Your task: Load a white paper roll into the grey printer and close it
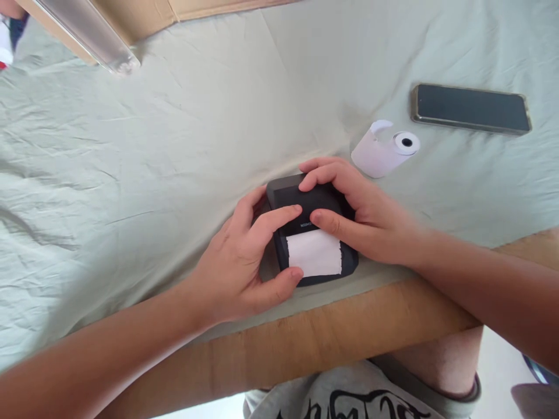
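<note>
A small black portable thermal printer (286, 201) lies on the cloth near the table's front edge, with pale lettering on its top. A torn-edged strip of white paper (315, 254) lies over its near part. Curved round the printer's left side is my left hand (244, 256), its forefinger on the top and its thumb at the paper's lower left corner. My right hand (356, 209) grips the right side, thumb and fingers resting on the top. Just beyond it sits a partly unrolled white paper roll (384, 150). The printer's right edge is partly hidden by my right hand.
A dark phone in a clear case (471, 109) lies at the back right. At the back left are a cardboard box (148, 17) and a clear plastic piece (94, 35). Wrinkled pale cloth (209, 105) covers the table, whose wooden front edge (305, 337) is bare.
</note>
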Demonstrator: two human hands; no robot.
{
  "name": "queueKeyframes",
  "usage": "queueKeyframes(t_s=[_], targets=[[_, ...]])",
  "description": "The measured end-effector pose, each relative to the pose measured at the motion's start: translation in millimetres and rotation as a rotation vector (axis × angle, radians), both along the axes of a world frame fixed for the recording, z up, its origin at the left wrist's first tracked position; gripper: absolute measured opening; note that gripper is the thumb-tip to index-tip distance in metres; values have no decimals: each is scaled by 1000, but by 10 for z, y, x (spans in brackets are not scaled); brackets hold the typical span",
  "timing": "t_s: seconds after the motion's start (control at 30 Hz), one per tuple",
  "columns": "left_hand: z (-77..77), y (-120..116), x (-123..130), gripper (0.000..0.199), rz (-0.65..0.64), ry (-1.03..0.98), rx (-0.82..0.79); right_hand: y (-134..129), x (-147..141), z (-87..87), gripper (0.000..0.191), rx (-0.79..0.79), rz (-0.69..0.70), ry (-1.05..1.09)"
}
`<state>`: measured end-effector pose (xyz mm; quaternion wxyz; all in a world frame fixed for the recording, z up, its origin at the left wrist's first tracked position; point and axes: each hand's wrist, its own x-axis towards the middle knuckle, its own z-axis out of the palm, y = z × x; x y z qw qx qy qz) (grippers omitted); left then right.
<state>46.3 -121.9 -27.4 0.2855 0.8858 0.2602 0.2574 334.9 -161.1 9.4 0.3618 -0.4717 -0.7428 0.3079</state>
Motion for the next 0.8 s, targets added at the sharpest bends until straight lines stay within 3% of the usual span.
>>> queueKeyframes(t_s=[0.13,0.23,0.33,0.5,0.67,0.8], targets=[[12,-68,-23,105,53,48,17,-72,14,-67,38,77,-77,-100],[77,-90,-82,131,-2,88,46,-84,79,-71,47,24,-117,-126],[152,-91,-135,141,-40,251,72,-85,131,-86,56,-9,-150,-170],[161,-124,-147,132,-15,277,202,-114,113,-100,58,55,-134,-262],[137,-92,-147,120,3,252,150,-135,67,-50,57,110,-51,-231],[127,-29,-144,119,8,236,66,-96,78,-62,54,65,-106,-183]])
